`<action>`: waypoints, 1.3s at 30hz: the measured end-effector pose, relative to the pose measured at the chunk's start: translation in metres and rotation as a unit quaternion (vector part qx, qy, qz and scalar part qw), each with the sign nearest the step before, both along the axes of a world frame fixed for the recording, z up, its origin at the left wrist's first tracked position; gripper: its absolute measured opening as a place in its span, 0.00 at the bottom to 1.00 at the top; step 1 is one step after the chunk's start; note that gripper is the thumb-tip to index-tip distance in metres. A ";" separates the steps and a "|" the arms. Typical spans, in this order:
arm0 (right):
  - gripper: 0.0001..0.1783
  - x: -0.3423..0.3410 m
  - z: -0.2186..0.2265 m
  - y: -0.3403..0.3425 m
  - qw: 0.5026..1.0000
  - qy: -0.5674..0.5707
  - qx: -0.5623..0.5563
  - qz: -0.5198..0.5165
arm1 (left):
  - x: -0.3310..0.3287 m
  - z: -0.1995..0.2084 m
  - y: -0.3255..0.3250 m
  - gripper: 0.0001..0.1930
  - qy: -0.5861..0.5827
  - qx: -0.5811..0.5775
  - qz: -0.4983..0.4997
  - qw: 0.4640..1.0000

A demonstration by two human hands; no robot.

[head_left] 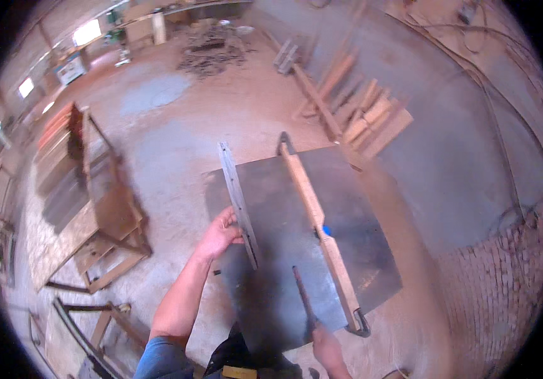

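A dark metal table top (360,246) lies in front of me. My left hand (221,232) grips a long flat metal strip (237,196) that lies across the table's left side. My right hand (328,347), low in the view, is closed around a thin dark rod-like tool (303,297) that points up over the table. A long wooden rail (322,234) runs along the table from far to near, held by a dark clamp at each end (360,327). A small blue object (326,231) sits on the rail's middle.
A wooden frame with boards and sheet stock (94,208) stands to my left. Timber offcuts (366,117) are piled beyond the table. A debris heap (211,54) lies far back. A brick wall (505,284) is at the right, and the floor is dusty concrete.
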State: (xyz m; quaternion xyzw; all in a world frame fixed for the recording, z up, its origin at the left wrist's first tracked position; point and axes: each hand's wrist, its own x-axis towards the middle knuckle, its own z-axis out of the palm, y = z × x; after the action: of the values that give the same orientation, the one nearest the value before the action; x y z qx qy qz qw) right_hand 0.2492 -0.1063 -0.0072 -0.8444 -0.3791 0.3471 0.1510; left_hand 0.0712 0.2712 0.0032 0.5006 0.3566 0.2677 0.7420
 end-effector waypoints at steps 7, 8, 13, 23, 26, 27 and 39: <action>0.22 0.013 0.001 -0.002 0.998 0.010 0.062 0.002 | -0.151 0.014 -0.116 0.35 -0.013 0.058 0.105 0.993; 0.22 0.016 -0.003 -0.004 0.997 0.000 0.070 0.015 | -0.170 0.018 -0.133 0.35 -0.006 0.052 0.134 0.990; 0.20 0.008 -0.031 -0.007 0.993 0.004 0.107 0.044 | -0.248 0.044 -0.202 0.35 0.005 0.044 0.242 0.969; 0.19 -0.149 0.026 0.083 0.978 0.087 0.104 0.161 | -0.409 0.017 -0.280 0.33 -0.114 -0.010 0.428 0.897; 0.17 -0.198 0.011 0.113 0.968 0.079 0.106 0.213 | -0.466 0.004 -0.292 0.31 -0.157 -0.025 0.459 0.874; 0.17 -0.223 0.015 0.121 0.963 0.075 0.102 0.237 | -0.485 0.000 -0.293 0.30 -0.198 -0.029 0.475 0.857; 0.18 -0.473 0.034 0.199 0.896 0.136 -0.023 0.423 | -0.690 -0.024 -0.345 0.13 0.101 -0.100 0.818 0.558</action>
State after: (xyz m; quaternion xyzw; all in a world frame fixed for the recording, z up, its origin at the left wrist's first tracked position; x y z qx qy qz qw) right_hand -0.2239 0.0928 0.0265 -0.5523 -0.6679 0.4983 0.0212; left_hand -0.6190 -0.0740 -0.0212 -0.0597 0.7098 0.6700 0.2090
